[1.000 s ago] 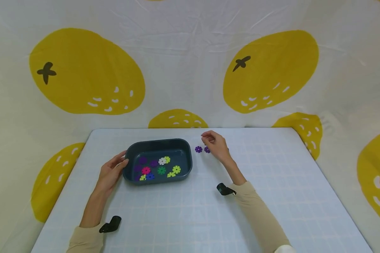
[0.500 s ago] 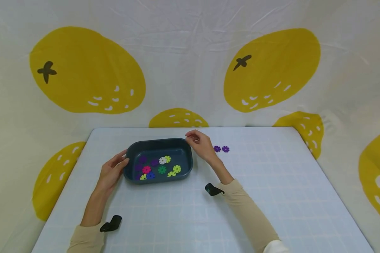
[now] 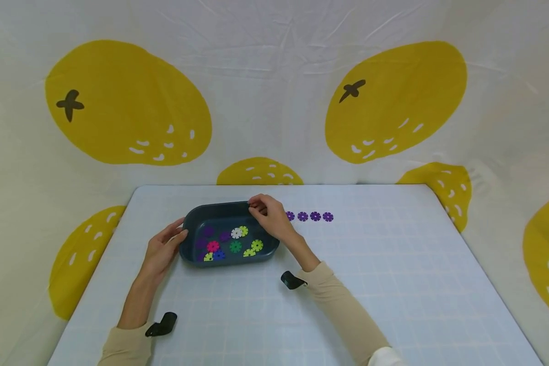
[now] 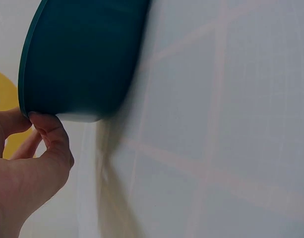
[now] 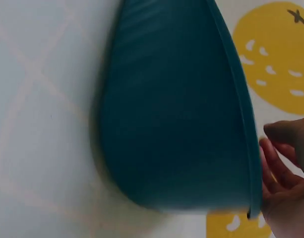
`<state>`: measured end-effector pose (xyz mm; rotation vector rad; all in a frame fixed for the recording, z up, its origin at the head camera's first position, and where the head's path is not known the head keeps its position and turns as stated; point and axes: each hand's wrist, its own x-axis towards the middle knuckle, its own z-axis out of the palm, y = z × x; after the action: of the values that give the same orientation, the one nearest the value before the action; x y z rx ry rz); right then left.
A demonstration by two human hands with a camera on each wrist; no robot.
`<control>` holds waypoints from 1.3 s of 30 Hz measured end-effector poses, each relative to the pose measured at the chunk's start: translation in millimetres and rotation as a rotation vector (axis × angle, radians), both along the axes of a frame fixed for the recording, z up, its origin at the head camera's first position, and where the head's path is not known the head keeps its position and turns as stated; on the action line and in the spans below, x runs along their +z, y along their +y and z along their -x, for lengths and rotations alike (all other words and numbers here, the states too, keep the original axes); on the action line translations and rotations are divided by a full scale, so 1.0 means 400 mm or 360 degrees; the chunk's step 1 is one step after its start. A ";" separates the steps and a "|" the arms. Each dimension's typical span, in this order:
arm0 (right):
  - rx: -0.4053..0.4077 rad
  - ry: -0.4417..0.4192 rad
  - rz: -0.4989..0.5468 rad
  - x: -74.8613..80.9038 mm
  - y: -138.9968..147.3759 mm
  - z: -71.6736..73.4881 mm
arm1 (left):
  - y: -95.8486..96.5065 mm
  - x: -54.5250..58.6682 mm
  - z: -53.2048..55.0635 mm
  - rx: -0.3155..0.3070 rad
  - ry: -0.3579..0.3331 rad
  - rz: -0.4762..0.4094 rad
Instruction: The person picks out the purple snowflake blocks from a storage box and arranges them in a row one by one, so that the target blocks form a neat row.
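Observation:
A dark blue-green plastic tub (image 3: 231, 262) stands on the table, holding several snowflake-shaped plastic discs, among them a green disc (image 3: 235, 247), a pink disc (image 3: 213, 246) and purple ones. My left hand (image 3: 158, 251) grips the tub's left end; in the left wrist view its thumb and fingers pinch the rim. Over the tub's back right corner hovers my right hand (image 3: 272, 218), fingers loosely bent. Nothing shows between its thumb and fingers (image 5: 275, 161) in the right wrist view. To its right, several purple discs (image 3: 315, 213) lie in a row.
A pale blue checked cloth covers the table (image 3: 238, 310). Behind it hangs a white curtain (image 3: 270, 101) with large yellow fruit prints. Black wrist cameras sit on both forearms, the right wrist camera (image 3: 292, 280) near mid-table.
My right hand has moved left from the purple row to above the tub's right end, uncovering the row's discs. The left hand keeps its hold on the tub, which has stayed in place.

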<state>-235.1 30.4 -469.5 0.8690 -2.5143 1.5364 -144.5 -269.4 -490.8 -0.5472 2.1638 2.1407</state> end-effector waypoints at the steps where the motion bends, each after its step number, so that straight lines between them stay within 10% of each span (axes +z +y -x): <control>1: 0.0019 0.0014 -0.0013 -0.001 -0.007 -0.002 | 0.000 0.000 0.000 0.0003 0.0008 -0.0004; 29: 0.0325 -0.0147 -0.0344 -0.062 -0.142 -0.028 | 0.008 -0.002 0.006 0.0032 -0.0009 0.0006; 39: 0.0387 0.0061 -0.0699 -0.069 -0.148 -0.029 | 0.006 -0.002 0.006 0.0022 -0.0003 0.0002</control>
<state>-223.6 -28.6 -497.0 1.2827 -2.8539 1.0049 -146.7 -267.2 -491.5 -0.5658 2.1671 2.1450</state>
